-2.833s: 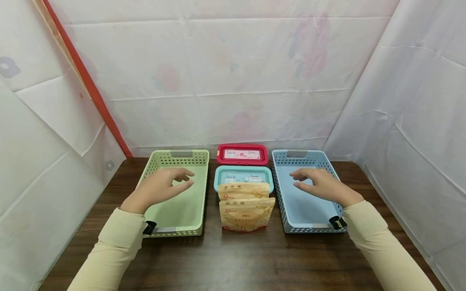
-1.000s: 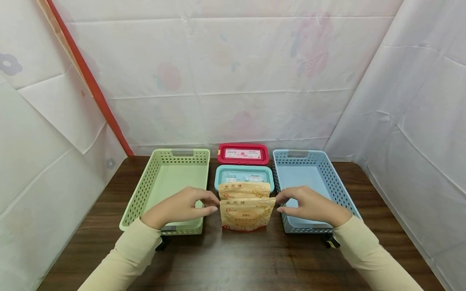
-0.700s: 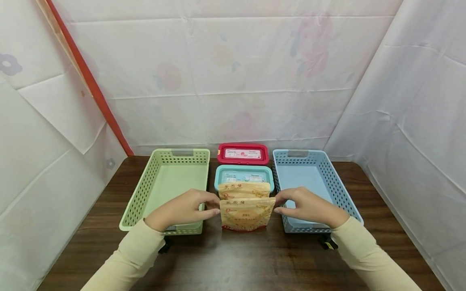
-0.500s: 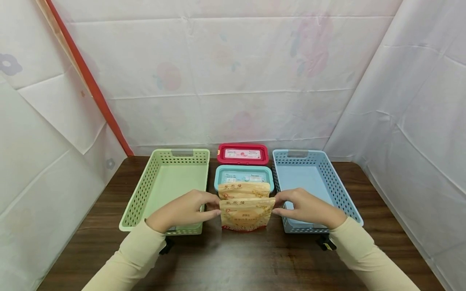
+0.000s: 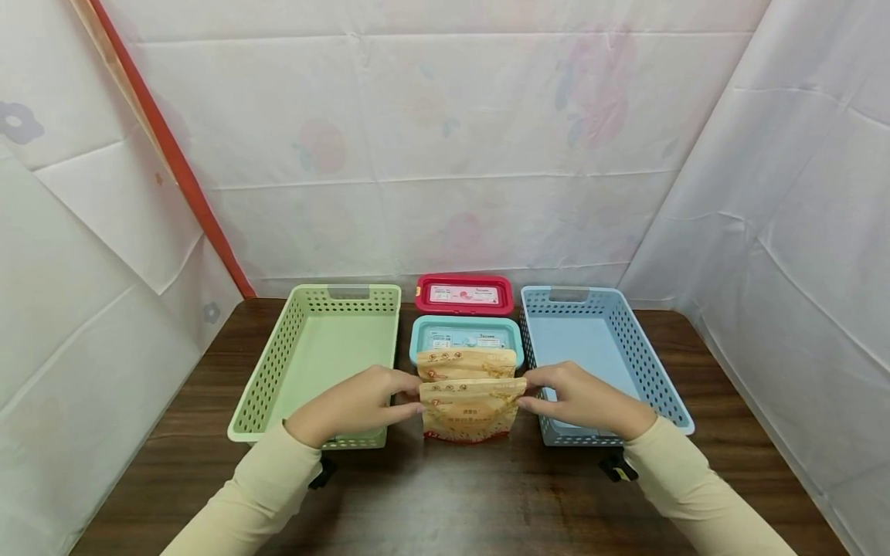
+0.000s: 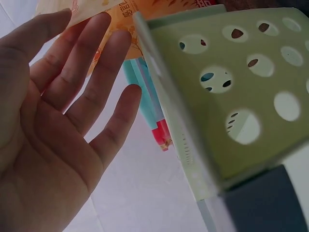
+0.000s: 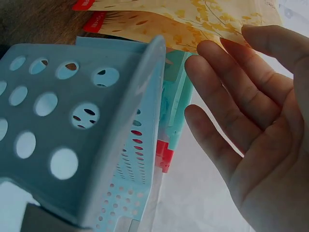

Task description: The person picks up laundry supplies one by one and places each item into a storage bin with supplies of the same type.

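Two yellow-orange snack pouches stand upright one behind the other in the middle of the table. My left hand point(image 5: 358, 401) pinches the left edge of the front pouch point(image 5: 469, 415), with the thumb on its near side and the fingers behind. At the opposite edge, my right hand point(image 5: 584, 398) pinches the same pouch between thumb and fingers. The rear pouch point(image 5: 466, 361) shows only its upper part. Both wrist views show the curved fingers at the pouch edges, with the pouch point(image 7: 222, 14) meeting the right thumb and fingertips.
A green perforated basket point(image 5: 393, 347) stands left of the pouches and a light blue one point(image 5: 526, 347) right, both under the wrists. Behind the pouches lie a teal-rimmed package point(image 5: 464, 321) and a red one point(image 5: 463, 310). White cloth surrounds the brown table point(image 5: 473, 502).
Both hands have come down and inward from over the baskets to the sides of the front pouch, and now grip its edges. The pouches, baskets and packages have stayed in place.
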The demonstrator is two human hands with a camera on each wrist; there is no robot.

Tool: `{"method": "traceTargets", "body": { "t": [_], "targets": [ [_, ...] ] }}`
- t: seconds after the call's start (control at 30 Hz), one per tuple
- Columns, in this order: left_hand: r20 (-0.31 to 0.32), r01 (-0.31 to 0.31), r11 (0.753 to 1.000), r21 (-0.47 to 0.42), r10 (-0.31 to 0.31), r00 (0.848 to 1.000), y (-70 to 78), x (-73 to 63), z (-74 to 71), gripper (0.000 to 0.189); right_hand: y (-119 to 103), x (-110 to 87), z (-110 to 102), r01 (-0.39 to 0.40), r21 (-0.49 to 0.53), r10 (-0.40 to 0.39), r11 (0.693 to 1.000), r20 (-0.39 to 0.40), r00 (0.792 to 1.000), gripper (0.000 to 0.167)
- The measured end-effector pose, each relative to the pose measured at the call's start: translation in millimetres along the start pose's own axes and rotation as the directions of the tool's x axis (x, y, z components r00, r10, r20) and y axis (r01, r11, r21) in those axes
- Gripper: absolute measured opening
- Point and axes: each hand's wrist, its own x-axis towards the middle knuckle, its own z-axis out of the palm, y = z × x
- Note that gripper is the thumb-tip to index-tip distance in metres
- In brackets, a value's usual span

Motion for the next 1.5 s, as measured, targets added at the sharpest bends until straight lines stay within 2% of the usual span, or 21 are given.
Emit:
{"method": "traceTargets", "body": {
  "t": [0.43, 0.83, 1.0, 1.17, 1.5],
  "targets": [
    [-0.016, 0.008, 1.0, -0.003, -0.008, 1.0, 1.1, 1.9, 0.5, 0.01, 0.0, 0.3, 0.9, -0.006, 0.029, 0.006, 1.0, -0.002, 1.0, 0.013],
    [-0.05, -0.033, 0.999, -0.014, 0.032, 0.998, -2.9, 2.8, 4.0, 0.012, 0.8, 0.1, 1.0, 0.033, 0.008, -0.032, 0.999, -0.033, 0.999, 0.014],
    [-0.045, -0.023, 0.999, -0.022, 0.021, 0.999, -2.9, 2.0, 4.1, 0.013, 2.0, 0.4, 1.4, 0.034, 0.012, -0.033, 0.999, -0.038, 0.999, 0.02],
    [-0.043, -0.001, 1.0, -0.025, -0.001, 0.999, -1.1, 1.5, 3.2, 0.013, 0.0, -0.2, 0.3, 0.04, -0.001, -0.04, 0.999, -0.057, 0.998, 0.014],
    [-0.141, -0.027, 0.999, -0.029, 0.023, 0.99, 3.4, -0.7, -3.3, 0.013, -4.4, -2.7, -3.9, 0.074, -0.001, -0.074, 0.997, -0.14, 0.987, 0.013]
  ]
}}
